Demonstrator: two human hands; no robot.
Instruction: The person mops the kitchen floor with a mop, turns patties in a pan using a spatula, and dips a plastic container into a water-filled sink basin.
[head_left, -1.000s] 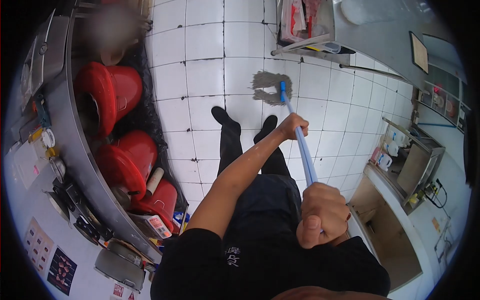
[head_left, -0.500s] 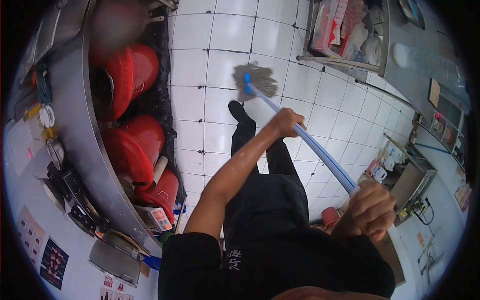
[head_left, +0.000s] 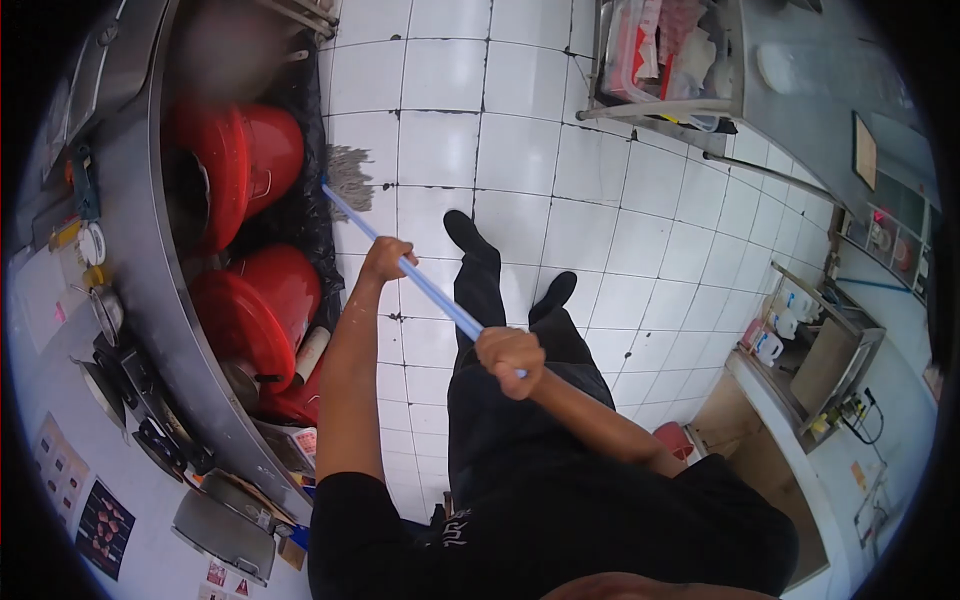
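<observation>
A mop (head_left: 435,292) with a pale blue handle slants across the front of my body. Its grey string head (head_left: 350,182) lies flat on the white tiles at the left, against the black plastic sheeting. My left hand (head_left: 390,258) is wrapped round the handle's middle. Near the top end, my right hand (head_left: 508,360) grips the same handle in front of my waist, and a short tip pokes out beyond the fist. The mop's blue clamp is mostly hidden at the edge of the sheeting.
Large red buckets (head_left: 275,160) stand under the steel counter (head_left: 140,270) on the left, on black plastic sheeting (head_left: 318,225). At the upper right is a metal rack (head_left: 660,108) holding a plastic bin. A low ledge (head_left: 780,400) and a pink bucket (head_left: 675,440) are at the right.
The mop head has swept left from the middle of the floor to the sheeting. My right hand has come left and inward to my waist; my left hand has moved left. My feet are further apart.
</observation>
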